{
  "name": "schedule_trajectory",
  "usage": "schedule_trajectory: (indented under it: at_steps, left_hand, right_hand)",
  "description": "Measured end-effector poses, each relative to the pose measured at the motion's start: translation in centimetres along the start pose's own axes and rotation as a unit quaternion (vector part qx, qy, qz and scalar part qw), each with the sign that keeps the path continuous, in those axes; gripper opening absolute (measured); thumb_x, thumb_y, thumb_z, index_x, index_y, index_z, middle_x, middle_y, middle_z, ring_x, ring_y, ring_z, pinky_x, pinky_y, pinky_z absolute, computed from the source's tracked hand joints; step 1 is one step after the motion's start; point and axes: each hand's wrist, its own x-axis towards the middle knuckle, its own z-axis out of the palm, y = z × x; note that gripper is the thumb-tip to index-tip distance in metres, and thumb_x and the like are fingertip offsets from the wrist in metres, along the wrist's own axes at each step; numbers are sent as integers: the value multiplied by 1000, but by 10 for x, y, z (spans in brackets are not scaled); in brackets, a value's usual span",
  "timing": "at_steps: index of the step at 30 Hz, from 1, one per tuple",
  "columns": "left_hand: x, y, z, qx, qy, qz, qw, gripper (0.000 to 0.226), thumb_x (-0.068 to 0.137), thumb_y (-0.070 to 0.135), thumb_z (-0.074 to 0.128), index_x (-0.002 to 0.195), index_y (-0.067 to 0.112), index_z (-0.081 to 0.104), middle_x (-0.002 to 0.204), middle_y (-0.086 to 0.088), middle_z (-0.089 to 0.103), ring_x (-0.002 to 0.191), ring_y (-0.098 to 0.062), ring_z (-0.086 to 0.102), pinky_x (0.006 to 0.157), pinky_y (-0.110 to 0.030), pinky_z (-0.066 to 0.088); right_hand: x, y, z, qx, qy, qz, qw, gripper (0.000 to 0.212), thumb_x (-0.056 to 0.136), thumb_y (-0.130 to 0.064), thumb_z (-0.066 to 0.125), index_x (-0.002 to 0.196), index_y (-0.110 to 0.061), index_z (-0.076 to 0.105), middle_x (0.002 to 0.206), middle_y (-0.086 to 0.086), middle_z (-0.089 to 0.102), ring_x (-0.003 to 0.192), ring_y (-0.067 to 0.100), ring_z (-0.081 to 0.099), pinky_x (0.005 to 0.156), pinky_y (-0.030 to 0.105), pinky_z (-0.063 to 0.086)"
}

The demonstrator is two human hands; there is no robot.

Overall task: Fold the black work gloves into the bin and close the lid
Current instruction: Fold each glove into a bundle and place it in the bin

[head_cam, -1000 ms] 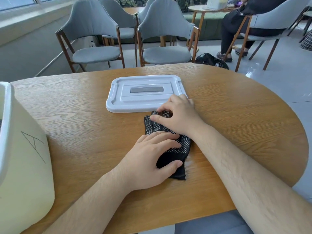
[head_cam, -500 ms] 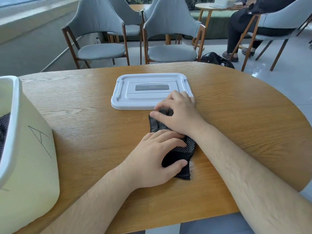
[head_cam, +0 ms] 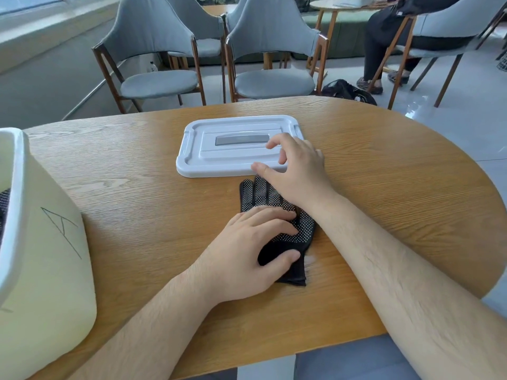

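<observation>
On table (head_cam: 384,174): one glove (head_cam: 303,231), one lid (head_cam: 236,157)

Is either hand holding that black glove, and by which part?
Nothing is gripped. The left hand presses flat on the glove at its palm; the right hand, over its fingers, holds nothing.

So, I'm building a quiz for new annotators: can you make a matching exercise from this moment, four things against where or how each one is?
Column one
1. black dotted work glove
2. pale grey plastic lid
3. cream plastic bin
4. right hand

Column two
A. stands uncovered at the left of the wooden table
B. loosely curled fingers above the lid's near edge, holding nothing
C. lies flat, pressed under the left hand
D. lies flat on the table, just beyond the glove

Pairs: 1-C, 2-D, 3-A, 4-B
</observation>
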Motion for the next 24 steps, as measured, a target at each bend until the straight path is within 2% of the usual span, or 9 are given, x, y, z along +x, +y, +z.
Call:
schedule_trajectory:
  at_steps: [3, 5, 8, 11, 13, 16, 18, 20, 24]
  left_hand:
    - [0, -4, -1, -9, 102, -17, 995, 17, 98, 28, 59, 108, 20, 70, 133, 12, 60, 135, -9, 47, 111, -36, 38]
    - [-1, -10, 1, 28, 137, -54, 989, 18, 97, 24, 58, 108, 17, 70, 128, 9, 63, 127, -12, 52, 107, -34, 42]
    - [-2, -12, 5, 86, 105, -107, 985, 34, 97, 38, 53, 118, 17, 68, 132, 8, 61, 127, -14, 52, 108, -31, 42]
    - [-5, -12, 8, 114, 94, -112, 983, 40, 97, 43, 48, 121, 17, 67, 133, 7, 61, 127, -16, 52, 105, -33, 43]
    - [-8, -12, 8, 126, 97, -110, 981, 41, 97, 42, 47, 121, 17, 67, 132, 5, 61, 126, -17, 52, 103, -34, 44]
    - [-10, -11, 9, 140, 91, -109, 980, 45, 97, 43, 41, 125, 17, 66, 136, 5, 60, 130, -17, 51, 102, -37, 44]
    - [-9, -10, 8, 144, 61, -112, 981, 54, 98, 47, 31, 136, 20, 60, 147, 7, 54, 140, -15, 45, 109, -36, 38]
    - [-10, -9, 7, 143, 30, -112, 983, 64, 98, 50, 19, 149, 24, 48, 157, 9, 43, 148, -12, 34, 117, -32, 27]
    - [-10, -9, 5, 155, -26, -110, 982, 78, 93, 55, -2, 161, 26, 21, 168, 12, 16, 155, -6, 8, 123, -27, 2]
  right_hand:
    - [-3, 7, -5, 9, -13, 21, 1000, 31, 91, -52, 66, 109, -29, 55, 84, -14, 46, 93, 15, 46, 88, 38, 35]
    - [-8, 12, -9, 19, -11, 28, 999, 23, 94, -44, 65, 106, -27, 56, 83, -14, 44, 93, 16, 48, 88, 39, 41]
    - [-20, 19, -19, 29, 1, 47, 998, 12, 95, -36, 63, 100, -27, 55, 84, -15, 44, 91, 14, 49, 77, 34, 43]
    - [-41, 23, -28, 25, 9, 58, 998, 9, 96, -36, 63, 95, -31, 56, 89, -13, 49, 84, 11, 51, 73, 32, 44]
    - [-57, 22, -31, 34, -3, 57, 998, 10, 95, -42, 61, 98, -33, 58, 94, -13, 54, 85, 10, 55, 77, 37, 51]
    - [-77, 15, -34, 24, -34, 11, 999, 27, 94, -55, 55, 112, -39, 67, 111, -16, 60, 105, 11, 57, 95, 43, 49]
    - [-84, 11, -36, -14, -44, -33, 998, 35, 96, -54, 51, 120, -37, 70, 126, -15, 61, 120, 13, 52, 104, 44, 42]
    - [-88, 6, -37, -22, -61, -57, 996, 36, 99, -47, 50, 126, -35, 70, 136, -16, 61, 129, 10, 49, 105, 37, 35]
    - [-89, -3, -37, -67, -189, -53, 978, 48, 105, -47, 37, 150, -34, 49, 160, -18, 39, 151, 4, 27, 121, 35, 18]
